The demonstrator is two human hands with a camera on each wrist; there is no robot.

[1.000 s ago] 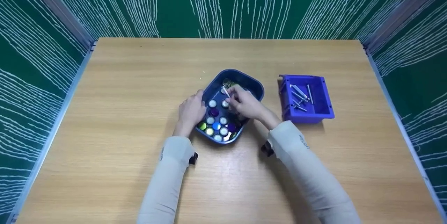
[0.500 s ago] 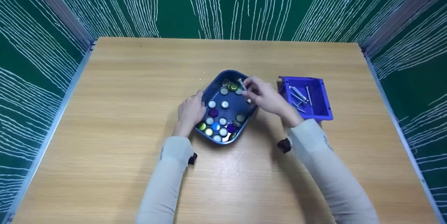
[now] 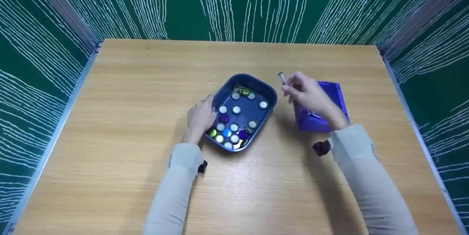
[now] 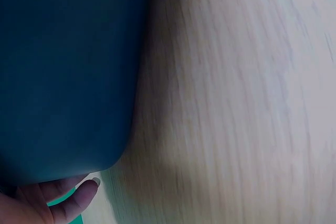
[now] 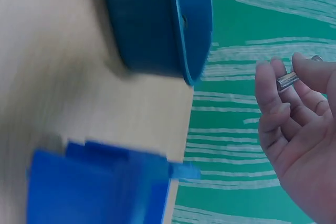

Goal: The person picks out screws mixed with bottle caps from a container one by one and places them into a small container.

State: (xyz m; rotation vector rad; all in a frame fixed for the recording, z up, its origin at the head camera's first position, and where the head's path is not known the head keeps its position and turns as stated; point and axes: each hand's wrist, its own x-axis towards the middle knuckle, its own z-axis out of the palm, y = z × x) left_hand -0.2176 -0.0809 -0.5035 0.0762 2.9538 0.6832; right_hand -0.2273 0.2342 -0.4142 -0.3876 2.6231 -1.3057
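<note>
A bolt (image 3: 282, 77) is pinched between the thumb and fingers of my right hand (image 3: 306, 92), its head pointing up. The right wrist view shows the threaded end of the bolt (image 5: 287, 80) by the fingertips. This hand is in the air between the two containers, over the near side of the purple bin (image 3: 322, 127). My left hand (image 3: 200, 117) grips the left wall of the dark blue tub (image 3: 271, 97); part of its fingers is hidden by the tub in the left wrist view. Inside the tub lie several bottle caps (image 3: 236, 109), white, purple, green and blue.
Bolts (image 3: 313, 115) lie in the purple bin, partly hidden behind my right hand and wrist. Both containers stand on a wooden table (image 3: 146, 81). Green walls (image 3: 176, 4) with white streaks enclose it at the back and sides.
My right hand has lifted the bolt out of the tub and carried it right, towards the purple bin. The left hand and the tub have stayed in place.
</note>
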